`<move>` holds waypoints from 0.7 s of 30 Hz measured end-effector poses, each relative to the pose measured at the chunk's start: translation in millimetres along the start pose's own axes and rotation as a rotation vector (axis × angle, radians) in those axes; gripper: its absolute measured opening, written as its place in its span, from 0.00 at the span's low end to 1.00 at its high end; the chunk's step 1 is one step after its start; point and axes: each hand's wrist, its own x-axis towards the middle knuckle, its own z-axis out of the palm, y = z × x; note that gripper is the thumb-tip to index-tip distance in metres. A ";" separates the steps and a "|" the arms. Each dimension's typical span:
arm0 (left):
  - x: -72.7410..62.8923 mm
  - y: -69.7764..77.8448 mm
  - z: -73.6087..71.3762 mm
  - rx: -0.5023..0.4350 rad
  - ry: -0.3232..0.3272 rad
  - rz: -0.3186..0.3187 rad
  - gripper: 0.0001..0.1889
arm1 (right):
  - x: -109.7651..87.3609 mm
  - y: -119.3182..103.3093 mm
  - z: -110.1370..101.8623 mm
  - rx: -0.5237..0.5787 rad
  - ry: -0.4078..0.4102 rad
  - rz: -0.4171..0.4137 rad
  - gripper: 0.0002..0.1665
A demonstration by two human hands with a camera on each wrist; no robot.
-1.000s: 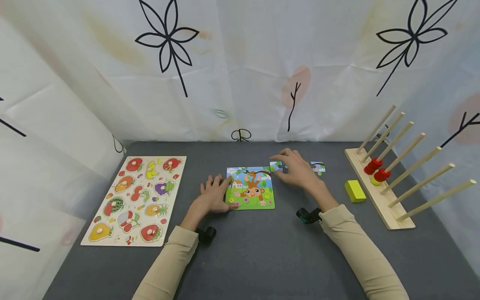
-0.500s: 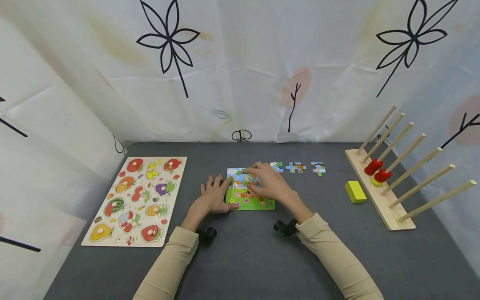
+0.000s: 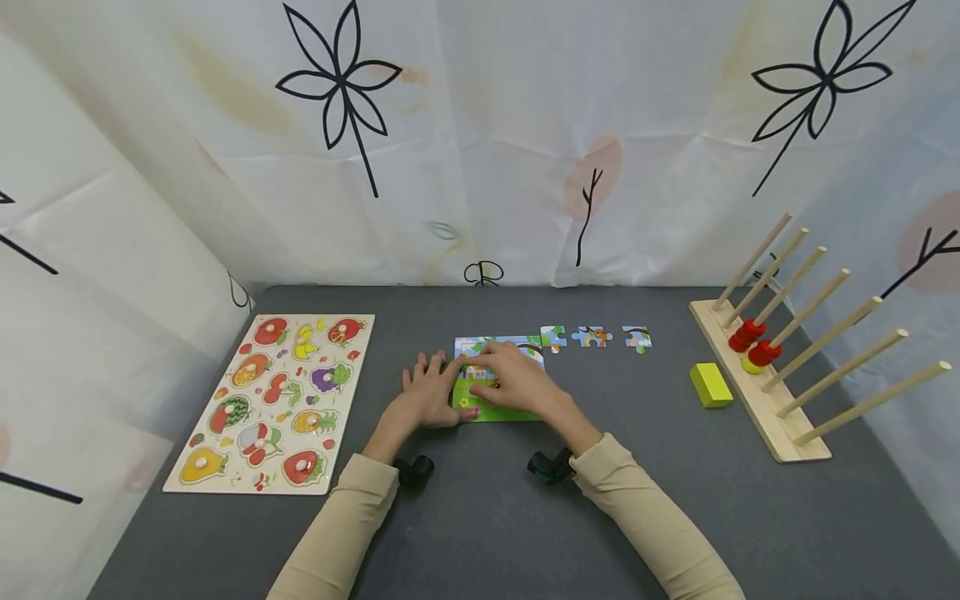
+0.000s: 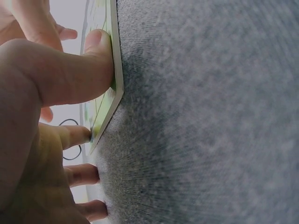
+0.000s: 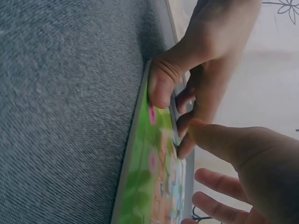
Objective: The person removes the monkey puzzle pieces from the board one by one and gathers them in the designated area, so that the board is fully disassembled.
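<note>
A picture jigsaw puzzle (image 3: 495, 414) with a green lower edge lies flat on the dark grey table. My left hand (image 3: 427, 396) holds it steady at its left side: the thumb presses on the near left corner, the index fingertip touches the left edge, and the other fingers rest on the table. Over the puzzle's middle is my right hand (image 3: 517, 379), covering much of the picture, with thumb and fingers apart and nothing seen between them. In the right wrist view the right thumb (image 5: 215, 140) appears above the puzzle surface; whether its fingertips touch it I cannot tell.
Three loose jigsaw pieces (image 3: 592, 337) lie in a row beyond the puzzle's right side. Farther right are a yellow block (image 3: 711, 385) and a wooden peg stand (image 3: 795, 425) with red and yellow beads. At left lies a fruit knob puzzle board (image 3: 255, 400).
My right hand has moved left and nearer, from beside the loose pieces to over the puzzle, uncovering those pieces. The left hand has stayed at the puzzle's left edge.
</note>
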 end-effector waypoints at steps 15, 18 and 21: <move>-0.7 -0.6 -0.2 -0.021 -0.006 0.002 0.50 | 4.0 2.4 17.2 -0.036 0.007 -0.010 0.15; -0.6 -0.2 -0.4 -0.018 -0.006 0.001 0.50 | 4.8 1.9 15.9 -0.035 -0.008 0.030 0.21; -0.1 0.0 -0.3 -0.014 -0.009 -0.001 0.50 | 6.2 1.2 13.5 -0.047 -0.040 0.076 0.27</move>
